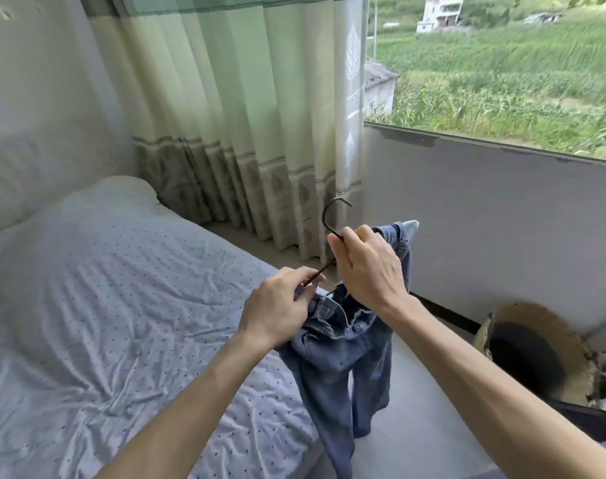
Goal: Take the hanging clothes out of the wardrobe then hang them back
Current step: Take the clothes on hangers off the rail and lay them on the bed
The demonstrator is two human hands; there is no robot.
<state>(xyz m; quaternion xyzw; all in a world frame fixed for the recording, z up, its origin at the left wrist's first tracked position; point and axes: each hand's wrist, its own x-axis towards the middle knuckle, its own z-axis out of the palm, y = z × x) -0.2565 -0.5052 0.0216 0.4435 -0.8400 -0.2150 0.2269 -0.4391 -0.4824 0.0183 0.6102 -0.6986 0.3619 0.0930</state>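
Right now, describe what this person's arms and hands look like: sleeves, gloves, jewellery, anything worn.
Both arms are bare: the left forearm and the right forearm show no sleeve anywhere in view. The left hand and the right hand wear no gloves. No watch, bracelet or ring shows on the sides facing the camera.

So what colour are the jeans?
The jeans are blue denim, best seen in the head view.

open floor (415, 392) runs between bed (104, 305) and straw hat (536, 354); curtain (242, 133) closes the far end.
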